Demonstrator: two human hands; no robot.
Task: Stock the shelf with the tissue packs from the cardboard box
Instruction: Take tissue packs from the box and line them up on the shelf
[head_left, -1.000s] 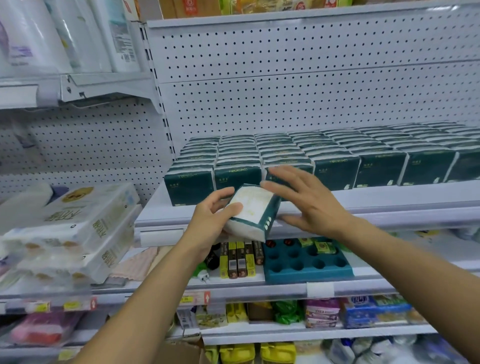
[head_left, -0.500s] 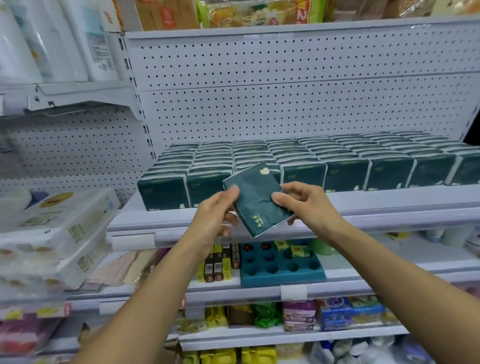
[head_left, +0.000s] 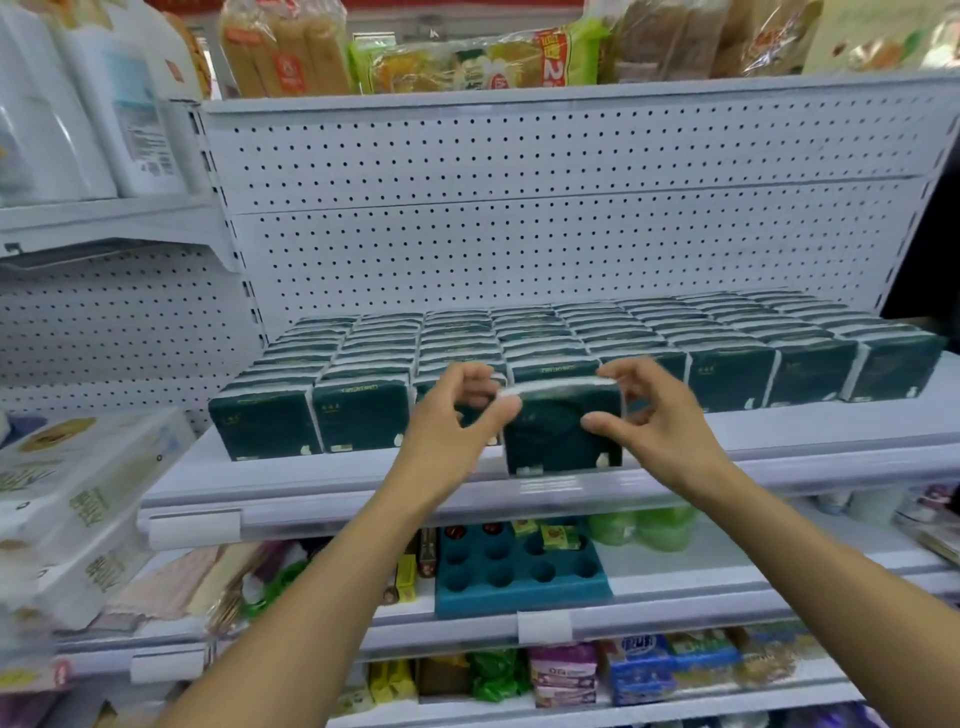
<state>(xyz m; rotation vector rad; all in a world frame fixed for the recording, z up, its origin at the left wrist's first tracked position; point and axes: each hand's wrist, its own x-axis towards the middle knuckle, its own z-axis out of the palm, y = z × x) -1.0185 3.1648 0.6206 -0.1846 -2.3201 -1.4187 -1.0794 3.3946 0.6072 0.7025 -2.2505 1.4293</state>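
Note:
A dark green tissue pack (head_left: 558, 434) stands upright at the front of the white shelf (head_left: 322, 483), held between both hands. My left hand (head_left: 452, 421) pinches its left top corner and my right hand (head_left: 649, 415) grips its right side. Behind it, several rows of identical green tissue packs (head_left: 597, 343) fill the shelf from left to right. The held pack stands in front of the front row, near the third and fourth columns. The cardboard box is out of view.
White pegboard (head_left: 519, 234) backs the shelf, with bread bags (head_left: 467, 62) on the shelf above. White tissue bundles (head_left: 72, 499) jut out at the left. Below sit a teal tray with holes (head_left: 519, 571) and small goods on lower shelves.
The pack was held tilted in front of the shelf, then turned face-on; now it stands upright and closer to the front row. The view has moved in and up.

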